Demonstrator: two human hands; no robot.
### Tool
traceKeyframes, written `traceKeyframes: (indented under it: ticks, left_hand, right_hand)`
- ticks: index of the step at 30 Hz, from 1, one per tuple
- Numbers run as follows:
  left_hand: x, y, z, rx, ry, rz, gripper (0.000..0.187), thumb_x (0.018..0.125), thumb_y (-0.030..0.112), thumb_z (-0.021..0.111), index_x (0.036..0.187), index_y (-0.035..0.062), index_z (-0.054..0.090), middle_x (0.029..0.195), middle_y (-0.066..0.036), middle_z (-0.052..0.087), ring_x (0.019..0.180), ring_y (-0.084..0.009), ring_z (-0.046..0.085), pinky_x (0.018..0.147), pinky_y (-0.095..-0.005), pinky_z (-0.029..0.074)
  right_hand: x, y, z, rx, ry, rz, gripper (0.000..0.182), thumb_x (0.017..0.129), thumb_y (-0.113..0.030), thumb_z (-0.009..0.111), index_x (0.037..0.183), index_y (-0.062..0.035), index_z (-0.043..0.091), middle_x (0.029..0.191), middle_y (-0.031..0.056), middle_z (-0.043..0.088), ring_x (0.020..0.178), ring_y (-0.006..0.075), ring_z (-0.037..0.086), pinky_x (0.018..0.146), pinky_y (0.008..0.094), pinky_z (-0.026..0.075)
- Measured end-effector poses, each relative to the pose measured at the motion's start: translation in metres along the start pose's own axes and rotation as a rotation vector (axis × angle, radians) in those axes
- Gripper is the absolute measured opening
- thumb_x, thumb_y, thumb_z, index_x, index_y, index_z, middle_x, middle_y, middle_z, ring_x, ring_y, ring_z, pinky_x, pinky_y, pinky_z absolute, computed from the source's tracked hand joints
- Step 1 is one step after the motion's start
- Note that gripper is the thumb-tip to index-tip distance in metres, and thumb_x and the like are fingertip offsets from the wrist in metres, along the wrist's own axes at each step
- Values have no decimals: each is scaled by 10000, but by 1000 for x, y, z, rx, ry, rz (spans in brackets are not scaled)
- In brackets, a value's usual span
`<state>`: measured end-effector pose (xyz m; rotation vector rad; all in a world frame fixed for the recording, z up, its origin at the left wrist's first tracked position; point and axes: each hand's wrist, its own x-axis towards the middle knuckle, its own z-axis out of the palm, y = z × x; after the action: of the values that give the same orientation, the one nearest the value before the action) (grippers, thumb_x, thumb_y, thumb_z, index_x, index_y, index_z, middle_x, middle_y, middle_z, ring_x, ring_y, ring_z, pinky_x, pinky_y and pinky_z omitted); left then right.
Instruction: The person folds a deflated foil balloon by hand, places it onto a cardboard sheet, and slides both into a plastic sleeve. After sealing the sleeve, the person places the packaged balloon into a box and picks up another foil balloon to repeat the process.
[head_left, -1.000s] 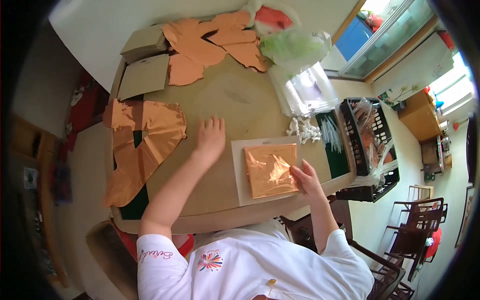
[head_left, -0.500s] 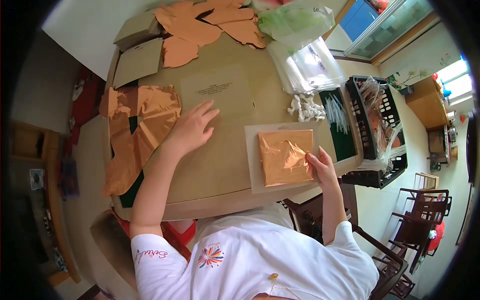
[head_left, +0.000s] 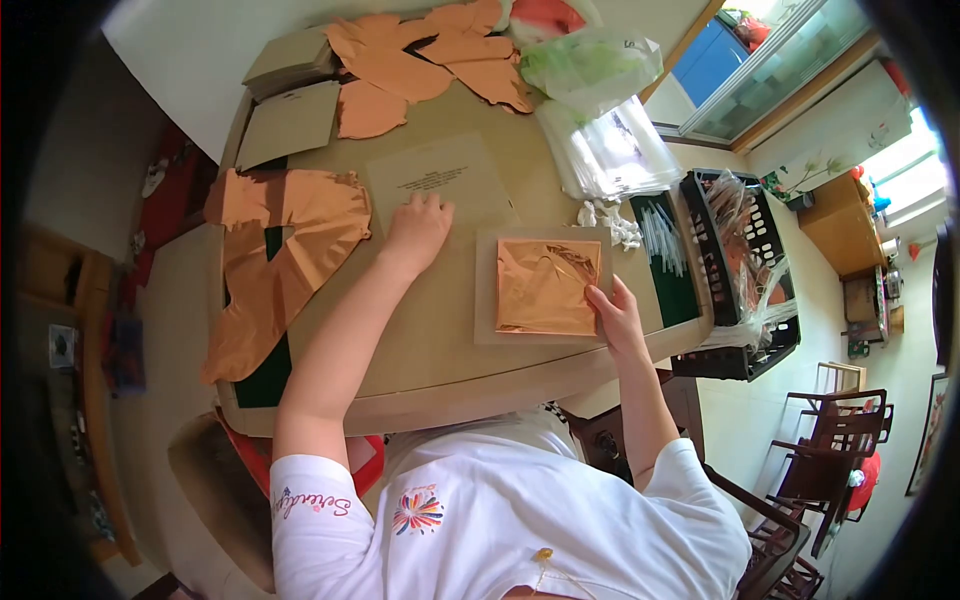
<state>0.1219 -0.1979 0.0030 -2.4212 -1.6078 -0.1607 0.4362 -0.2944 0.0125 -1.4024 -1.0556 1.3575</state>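
My left hand (head_left: 420, 230) rests on a thin grey-brown card (head_left: 465, 175) with small printed lines; its fingers are bent and close together over the card's lower left part, fingertips partly hidden. My right hand (head_left: 617, 310) grips the right edge of a flat packet, thumb on top and the other fingers underneath. The packet is a folded square of shiny copper foil (head_left: 545, 290) lying on a larger grey-brown backing card (head_left: 485, 285). Left of my left hand, a crumpled copper foil sheet (head_left: 300, 235) is spread over the table.
Copper foil pieces (head_left: 400, 70) and stacked cards (head_left: 290, 125) lie at the back left. Clear plastic bags (head_left: 610, 150), white knotted bits (head_left: 610, 222) and clear thin strips (head_left: 660, 240) are at the right. A black crate (head_left: 735, 265) stands beyond the table's right edge.
My left hand has moved right onto the printed card, and its spread fingers have bent inward. My right hand has brought the foil packet slightly left and farther from my body.
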Motion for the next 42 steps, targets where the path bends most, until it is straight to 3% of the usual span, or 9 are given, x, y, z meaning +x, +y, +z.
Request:
traceKeyframes:
  ticks: [3,6,11,14,20,27,29,34,42]
  left_hand:
    - [-1,0,-4,-85,58,-16,34,798,67,577,821,44,567,861,-111,616,839,-259,627,613,-368,551]
    - [-10,12,-7,-189,88,-58,23,807,69,565,809,46,565,807,-99,629,817,-257,636,592,-365,554]
    - [-29,28,-5,-295,183,-43,45,840,109,565,828,65,560,788,-79,624,807,-243,633,588,-361,552]
    - [-33,31,-6,-336,171,-87,84,866,151,588,837,80,553,811,-60,618,823,-247,622,615,-377,543]
    - [-43,33,-10,-392,230,-30,46,854,115,598,848,84,564,830,-49,622,824,-245,618,637,-363,545]
    - [-47,27,-4,-485,292,-89,55,832,105,621,859,77,582,871,-57,633,863,-253,617,702,-363,532]
    - [-47,27,-7,-503,280,-80,62,827,104,625,864,76,584,880,-61,631,875,-252,616,715,-363,529]
    - [-57,33,-14,-517,225,8,64,818,91,631,865,74,591,929,-50,626,916,-246,610,743,-356,526]
    - [-67,42,-7,-494,308,25,164,811,84,613,972,55,622,1006,-66,619,994,-245,584,840,-357,494]
  right_hand:
    - [6,6,2,41,-47,-17,309,927,-90,584,1207,24,520,1079,81,636,956,116,595,827,261,477]
    - [11,11,22,-106,-5,-36,262,911,-130,626,1134,-17,548,842,-11,609,689,48,546,541,190,417]
    - [7,16,62,31,-82,79,579,901,-101,636,1405,2,369,894,1,619,721,55,549,581,194,425]
    - [12,25,60,-57,-202,54,588,903,-90,630,1419,-18,359,872,-4,621,697,43,545,534,191,400]
    - [-1,2,62,-113,-205,194,584,902,-120,639,1411,-53,362,803,-2,621,613,28,512,462,193,348]
    - [10,17,54,-208,-278,235,639,904,-159,650,1412,8,301,804,13,630,599,31,506,459,187,339]
    - [3,-4,56,-162,-352,285,640,904,-163,651,1408,20,302,806,15,629,598,32,507,456,187,337]
    - [13,9,60,-107,-228,234,562,906,-169,651,1356,6,364,813,22,627,589,27,501,446,187,321]
    - [30,16,73,-247,-194,111,369,907,-141,642,1215,-29,474,878,44,631,734,49,585,573,183,442]
